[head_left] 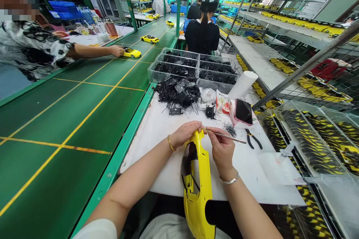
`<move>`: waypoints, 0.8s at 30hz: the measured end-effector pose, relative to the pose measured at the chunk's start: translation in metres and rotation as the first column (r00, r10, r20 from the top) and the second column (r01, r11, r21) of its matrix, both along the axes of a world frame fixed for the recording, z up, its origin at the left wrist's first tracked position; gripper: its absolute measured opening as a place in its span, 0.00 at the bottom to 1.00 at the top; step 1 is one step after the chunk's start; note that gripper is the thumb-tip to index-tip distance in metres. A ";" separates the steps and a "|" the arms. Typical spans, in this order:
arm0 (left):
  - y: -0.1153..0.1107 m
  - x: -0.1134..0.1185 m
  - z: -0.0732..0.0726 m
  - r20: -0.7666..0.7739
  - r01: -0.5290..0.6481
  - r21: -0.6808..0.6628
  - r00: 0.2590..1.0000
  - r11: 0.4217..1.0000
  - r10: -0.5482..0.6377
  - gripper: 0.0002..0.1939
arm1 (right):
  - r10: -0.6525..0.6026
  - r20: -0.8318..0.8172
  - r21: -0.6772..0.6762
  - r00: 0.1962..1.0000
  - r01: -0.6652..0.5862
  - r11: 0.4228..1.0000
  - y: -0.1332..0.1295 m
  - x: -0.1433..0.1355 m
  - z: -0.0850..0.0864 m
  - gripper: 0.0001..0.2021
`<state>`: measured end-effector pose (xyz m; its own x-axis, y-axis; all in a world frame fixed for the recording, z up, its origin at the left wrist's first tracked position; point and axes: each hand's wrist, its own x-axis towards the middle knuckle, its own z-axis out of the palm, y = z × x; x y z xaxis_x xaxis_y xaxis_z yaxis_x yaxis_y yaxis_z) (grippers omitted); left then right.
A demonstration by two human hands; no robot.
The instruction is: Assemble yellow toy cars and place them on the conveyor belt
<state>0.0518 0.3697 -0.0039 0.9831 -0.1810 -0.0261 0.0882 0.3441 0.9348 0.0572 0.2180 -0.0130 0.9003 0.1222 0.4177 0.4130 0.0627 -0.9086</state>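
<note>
A yellow toy car body (206,179) stands on its end at the table's front edge, its dark window piece facing left. My left hand (186,134) is closed on the body's upper end. In my right hand (223,149) are thin metal tweezers (231,137), whose tip meets the body's top near my left fingertips. Whether a small part sits at the tip cannot be made out. Beyond my hands lie a pile of black wired parts (182,91), a small black part (209,112) and scattered black bits (230,129).
Black-handled pliers (253,140), a phone (243,112) and a white roll (244,84) lie to the right. Behind is a divided clear tray (198,76). A green conveyor (98,115) runs at left, where another person's hand (117,50) touches a yellow car (131,52). Racks stand right.
</note>
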 end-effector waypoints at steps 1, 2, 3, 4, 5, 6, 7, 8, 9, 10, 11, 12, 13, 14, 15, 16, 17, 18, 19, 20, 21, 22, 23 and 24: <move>0.000 0.000 0.000 0.002 0.003 0.000 1.000 1.000 -0.003 0.25 | 0.000 0.014 -0.002 1.000 0.000 1.000 0.000 0.000 0.000 0.05; 0.000 0.000 0.000 0.006 0.008 0.000 1.000 1.000 -0.008 0.25 | 0.003 0.030 -0.002 1.000 -0.003 1.000 0.000 0.000 0.001 0.05; 0.000 0.000 0.000 0.011 0.010 0.000 1.000 1.000 -0.010 0.25 | 0.006 0.045 0.002 0.999 -0.006 1.000 0.000 -0.001 0.001 0.05; 0.000 0.000 0.000 0.015 0.011 0.001 1.000 1.000 -0.011 0.25 | 0.012 0.056 0.006 0.998 -0.012 1.000 0.000 -0.001 0.001 0.05; 0.000 0.000 0.000 0.017 0.012 0.002 1.000 1.000 -0.012 0.24 | 0.017 0.062 0.009 0.998 -0.018 1.000 0.000 -0.001 0.000 0.06; 0.000 0.000 -0.001 0.018 0.011 0.000 1.000 1.000 -0.011 0.24 | 0.021 0.064 0.011 0.998 -0.021 1.000 0.000 -0.001 0.000 0.06; 0.000 0.000 -0.001 0.017 0.011 -0.001 1.000 1.000 -0.011 0.24 | 0.022 0.063 0.011 0.998 -0.023 1.000 0.000 -0.001 -0.001 0.06; 0.000 0.000 -0.001 0.016 0.011 -0.003 1.000 1.000 -0.011 0.24 | 0.020 0.061 0.012 0.998 -0.021 1.000 0.001 -0.001 -0.001 0.06; 0.000 0.001 -0.001 0.016 0.011 -0.004 1.000 1.000 -0.011 0.24 | 0.018 0.059 0.011 0.998 -0.018 1.000 0.001 -0.001 -0.001 0.06; 0.000 0.001 -0.001 0.018 0.012 -0.005 1.000 1.000 -0.012 0.24 | 0.014 0.056 0.009 0.998 -0.014 1.000 0.001 -0.001 -0.001 0.06; 0.000 0.001 -0.001 0.022 0.012 -0.006 1.000 1.000 -0.012 0.24 | 0.007 0.051 0.006 0.999 -0.007 1.000 0.002 -0.001 0.000 0.05; 0.000 0.001 -0.002 0.028 0.014 -0.008 1.000 1.000 -0.013 0.24 | -0.001 0.047 0.003 0.999 0.000 1.000 0.001 -0.001 0.002 0.05; 0.000 0.001 -0.002 0.035 0.014 -0.009 0.999 1.000 -0.014 0.24 | -0.008 0.043 0.002 0.999 0.008 1.000 0.000 -0.002 0.003 0.05; 0.001 0.001 -0.002 0.042 0.016 -0.009 0.999 1.000 -0.016 0.24 | -0.015 0.040 0.006 0.999 0.015 1.000 -0.001 -0.004 0.005 0.04; 0.001 0.001 -0.002 0.044 0.022 -0.007 0.999 1.000 -0.022 0.24 | -0.019 0.038 0.015 0.999 0.018 1.000 -0.004 -0.007 0.006 0.05; 0.002 0.000 -0.001 0.036 0.032 0.002 0.999 0.999 -0.032 0.23 | -0.014 0.032 0.030 0.999 0.013 0.999 -0.008 -0.011 0.007 0.05; 0.003 0.000 -0.001 0.018 0.045 0.019 0.999 0.999 -0.045 0.23 | 0.003 0.020 0.049 1.000 -0.004 0.999 -0.013 -0.016 0.008 0.06; 0.003 -0.001 0.000 -0.002 0.058 0.041 0.998 0.997 -0.058 0.22 | 0.037 0.003 0.067 0.999 -0.037 0.997 -0.019 -0.021 0.008 0.07; 0.003 -0.001 0.000 -0.017 0.069 0.061 0.998 0.996 -0.068 0.22 | 0.086 -0.018 0.081 0.996 -0.084 0.993 -0.025 -0.027 0.008 0.08; 0.004 -0.002 0.001 -0.023 0.074 0.077 0.997 0.994 -0.073 0.21 | 0.145 -0.039 0.091 0.989 -0.140 0.986 -0.032 -0.033 0.007 0.09; 0.004 -0.002 0.002 -0.018 0.073 0.085 0.997 0.994 -0.071 0.21 | 0.206 -0.060 0.097 0.977 -0.199 0.975 -0.037 -0.038 0.006 0.09; 0.004 -0.002 0.002 -0.005 0.068 0.087 0.998 0.994 -0.068 0.21 | 0.261 -0.077 0.099 0.962 -0.253 0.962 -0.042 -0.043 0.004 0.10; 0.004 -0.002 0.003 0.011 0.064 0.083 0.998 0.994 -0.065 0.22 | 0.301 -0.090 0.097 0.949 -0.292 0.951 -0.046 -0.047 0.003 0.10; 0.004 -0.002 0.003 0.021 0.063 0.082 0.998 0.995 -0.065 0.22 | 0.326 -0.099 0.095 0.940 -0.317 0.944 -0.049 -0.050 0.001 0.11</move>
<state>0.0496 0.3733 -0.0006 0.9701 -0.2418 -0.0200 0.0849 0.2614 0.9615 0.0075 0.1692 -0.0121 0.8596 0.3844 0.3366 0.2559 0.2463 -0.9348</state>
